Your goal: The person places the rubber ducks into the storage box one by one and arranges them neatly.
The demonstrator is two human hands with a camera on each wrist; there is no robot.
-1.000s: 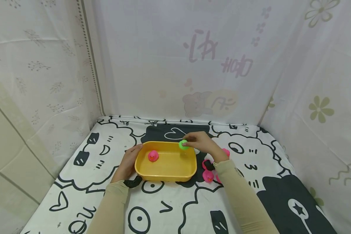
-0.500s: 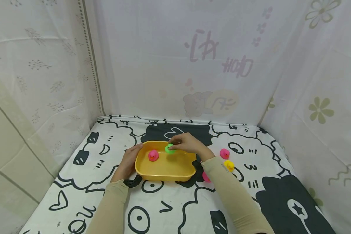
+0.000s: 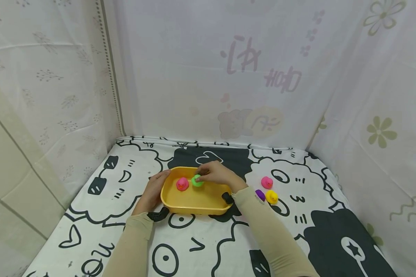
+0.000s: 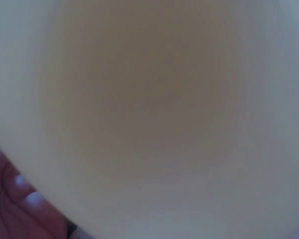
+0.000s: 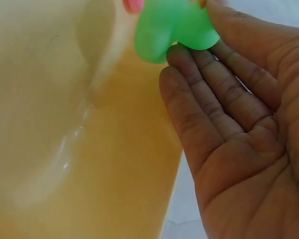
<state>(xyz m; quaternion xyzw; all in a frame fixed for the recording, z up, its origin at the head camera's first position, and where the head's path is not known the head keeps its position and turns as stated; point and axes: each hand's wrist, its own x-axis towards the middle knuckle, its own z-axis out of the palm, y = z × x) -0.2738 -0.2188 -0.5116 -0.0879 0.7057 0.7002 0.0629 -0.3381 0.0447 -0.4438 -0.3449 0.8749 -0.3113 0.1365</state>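
- Fingers (image 5: 184, 112) of right hand (image 3: 216, 173): nearly closed, thumb and fingertips pinching green duck (image 3: 195, 182); gap is just the duck's width. Clock below is head view, 12 = away from person.
- Green duck sits at the tips, between 8 and 9 o'clock of that hand; in the right wrist view it's at 11 o'clock of the palm. It's inside the outline of tray (image 3: 195, 201); can't tell if it touches the floor.
- Pink duck (image 3: 182, 184) in tray, just beside green duck at 9 o'clock.
- Edges: tray's 12 o'clock rim near green duck, 6 o'clock rim farther off. Yellow floor shows from 5 to 7 o'clock of green duck.
- Outside tray at 3 o'clock, past right sleeve (image 3: 274, 231): second pink duck (image 3: 267, 182), yellow duck (image 3: 272, 197), purple toy (image 3: 260, 195) partly hidden by sleeve, all on sheet (image 3: 194, 265).
- Right arm enters from 5 o'clock, wrist over tray's 3 o'clock end, hand pointing to 10, back of hand up.
- Left hand (image 3: 153, 189) against tray at 9 to 10 o'clock, forearm in from 7. Can't tell how far its fingers curl; left wrist view mostly blur.
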